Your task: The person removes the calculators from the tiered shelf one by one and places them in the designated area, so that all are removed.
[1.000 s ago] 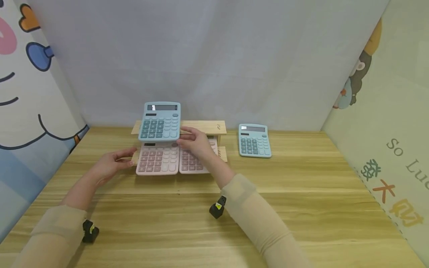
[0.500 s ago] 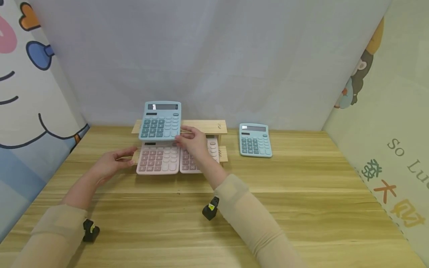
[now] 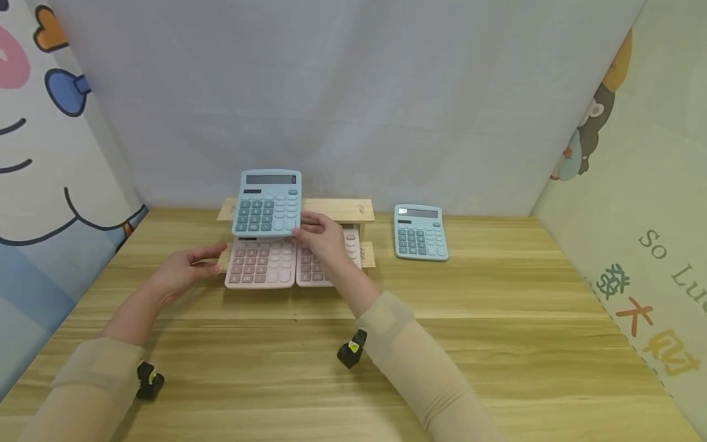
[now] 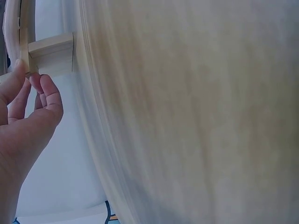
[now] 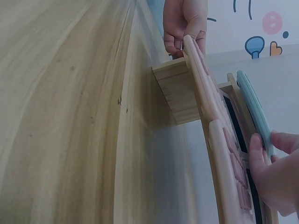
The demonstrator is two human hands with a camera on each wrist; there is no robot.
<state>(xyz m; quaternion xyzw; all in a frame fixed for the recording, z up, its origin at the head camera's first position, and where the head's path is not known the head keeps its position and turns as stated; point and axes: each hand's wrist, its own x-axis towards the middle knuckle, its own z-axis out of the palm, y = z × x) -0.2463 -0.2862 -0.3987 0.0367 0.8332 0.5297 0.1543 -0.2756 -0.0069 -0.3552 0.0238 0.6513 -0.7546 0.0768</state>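
My right hand [image 3: 326, 239] pinches the lower right corner of a light blue calculator [image 3: 267, 205], its thumb and fingers on either face in the right wrist view. This calculator lies over the left part of the upper shelf [image 3: 342, 210] of a small two-tier wooden rack. Two pink calculators, a left one [image 3: 259, 264] and a right one [image 3: 304, 276], lie side by side on the lower shelf; my right hand partly hides the right one. At the rack's left end, my left hand [image 3: 182, 270] pinches the lower shelf's end [image 4: 24, 49] between thumb and fingers.
A second light blue calculator [image 3: 420, 233] lies on the wooden table [image 3: 309, 380] to the right of the rack. Behind stands a pale wall covering [image 3: 359, 104]. Printed panels flank the table on the left [image 3: 50, 153] and right [image 3: 624, 202].
The held blue calculator has shifted slightly right and toward me, along with my right hand, whose forearm has swung a little left. My left hand stays where it was on the rack.
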